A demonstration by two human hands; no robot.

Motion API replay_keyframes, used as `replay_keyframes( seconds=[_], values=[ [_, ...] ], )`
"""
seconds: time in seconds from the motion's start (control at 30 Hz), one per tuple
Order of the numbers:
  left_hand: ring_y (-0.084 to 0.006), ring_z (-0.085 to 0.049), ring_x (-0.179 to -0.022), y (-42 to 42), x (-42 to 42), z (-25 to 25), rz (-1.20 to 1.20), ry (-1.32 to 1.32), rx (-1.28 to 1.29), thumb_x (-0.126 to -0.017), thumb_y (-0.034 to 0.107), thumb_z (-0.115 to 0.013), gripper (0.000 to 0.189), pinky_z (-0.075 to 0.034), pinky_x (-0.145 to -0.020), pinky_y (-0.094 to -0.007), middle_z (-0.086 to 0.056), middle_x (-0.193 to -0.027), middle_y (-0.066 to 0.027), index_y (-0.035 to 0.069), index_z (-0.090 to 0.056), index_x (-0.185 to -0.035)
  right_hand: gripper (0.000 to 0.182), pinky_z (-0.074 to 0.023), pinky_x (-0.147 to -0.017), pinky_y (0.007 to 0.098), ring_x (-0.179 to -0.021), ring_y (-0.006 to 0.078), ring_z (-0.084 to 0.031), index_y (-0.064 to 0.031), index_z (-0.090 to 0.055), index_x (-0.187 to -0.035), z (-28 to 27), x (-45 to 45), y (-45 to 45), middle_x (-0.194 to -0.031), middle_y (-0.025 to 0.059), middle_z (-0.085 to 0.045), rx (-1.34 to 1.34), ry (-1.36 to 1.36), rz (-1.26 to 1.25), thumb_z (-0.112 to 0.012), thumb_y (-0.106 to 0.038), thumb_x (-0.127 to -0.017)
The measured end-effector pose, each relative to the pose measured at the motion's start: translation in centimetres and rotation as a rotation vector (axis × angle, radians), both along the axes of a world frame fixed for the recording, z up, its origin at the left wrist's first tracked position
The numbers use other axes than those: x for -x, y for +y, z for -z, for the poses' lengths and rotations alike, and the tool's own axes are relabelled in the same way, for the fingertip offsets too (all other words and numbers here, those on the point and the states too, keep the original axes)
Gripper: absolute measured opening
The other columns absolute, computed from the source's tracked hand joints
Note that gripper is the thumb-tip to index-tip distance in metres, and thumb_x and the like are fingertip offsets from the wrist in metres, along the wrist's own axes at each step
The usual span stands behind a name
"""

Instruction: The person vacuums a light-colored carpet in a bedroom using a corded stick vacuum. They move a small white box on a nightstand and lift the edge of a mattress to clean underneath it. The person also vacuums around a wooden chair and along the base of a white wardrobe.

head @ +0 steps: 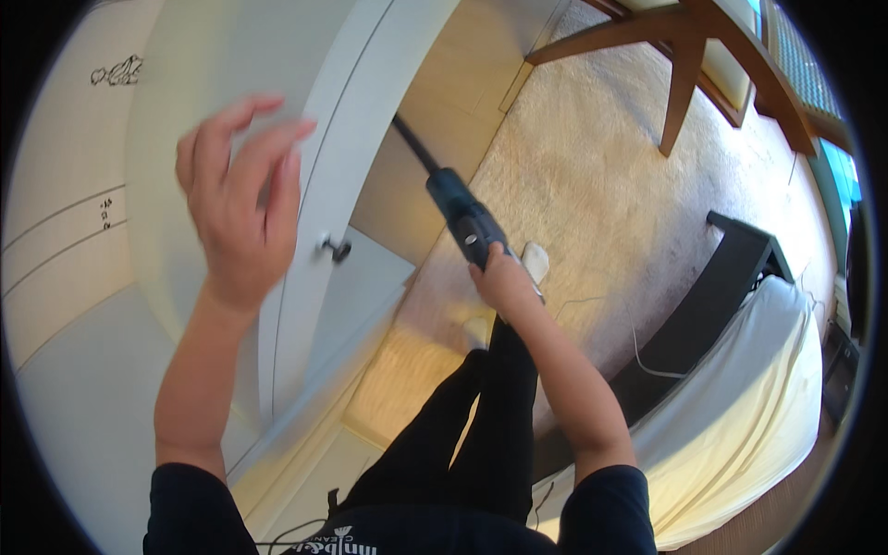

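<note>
My right hand (505,281) grips the body of a dark cordless handheld vacuum (466,220). Its thin black nozzle (415,142) points away from me, and the tip passes out of sight behind the edge of a white door (350,132). Raised in front of that door is my left hand (243,184). Its fingers are curled and apart, with nothing between them. A small dark knob (338,250) stands out from the door, below and to the right of my left hand.
A pale carpet (590,166) covers the floor under my socked feet (535,261). A wooden chair (683,41) stands at the upper right. To the right are a black bed frame (701,319), a white sheet (749,388) and a loose white cable (637,347).
</note>
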State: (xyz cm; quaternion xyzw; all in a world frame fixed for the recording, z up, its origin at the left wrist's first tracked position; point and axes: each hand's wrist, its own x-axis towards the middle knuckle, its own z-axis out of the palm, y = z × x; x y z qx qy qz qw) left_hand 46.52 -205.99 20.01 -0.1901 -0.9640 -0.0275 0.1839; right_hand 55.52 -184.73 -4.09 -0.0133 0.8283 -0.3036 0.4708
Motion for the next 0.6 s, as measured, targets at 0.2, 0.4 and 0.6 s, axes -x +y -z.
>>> replay_keyframes(
  seconds=[0.2,0.4,0.6],
  values=[
    [-0.0218,-0.052,-0.098,0.0,0.0,0.3,0.081,0.121,0.051,-0.080,0.004,-0.061,0.022,-0.039,-0.085,-0.0347,-0.061,-0.109,-0.0006,0.014,-0.068,-0.099,0.046,-0.0500,-0.084,0.0449,-0.096,0.0381,-0.063,0.0024,-0.044,-0.116,-2.1,-11.8,-3.8,-0.101,0.0249,-0.065,0.057,-0.152,-0.084,-0.054,-0.033,-0.090],
    [-0.0189,-0.054,-0.097,-0.2,-0.3,0.8,0.064,0.191,0.080,-0.081,0.008,-0.061,0.020,-0.041,-0.081,-0.0347,-0.062,-0.104,0.0056,0.020,-0.070,-0.095,0.051,-0.0492,-0.087,0.0428,-0.103,0.0369,-0.061,0.0015,-0.049,-0.118,-3.7,-17.0,-2.7,-0.108,0.0234,-0.063,0.071,-0.162,-0.151,-0.058,-0.037,-0.087],
    [-0.0209,-0.053,-0.101,0.8,-0.5,0.6,0.067,0.184,0.049,-0.079,0.011,-0.059,0.010,-0.038,-0.081,-0.0389,-0.060,-0.099,0.0006,0.016,-0.065,-0.084,0.054,-0.0481,-0.088,0.0441,-0.104,0.0364,-0.061,-0.0030,-0.055,-0.120,-5.0,-17.1,8.1,-0.109,0.0222,-0.064,-0.069,-0.081,-0.049,-0.061,-0.043,-0.084]
  ],
)
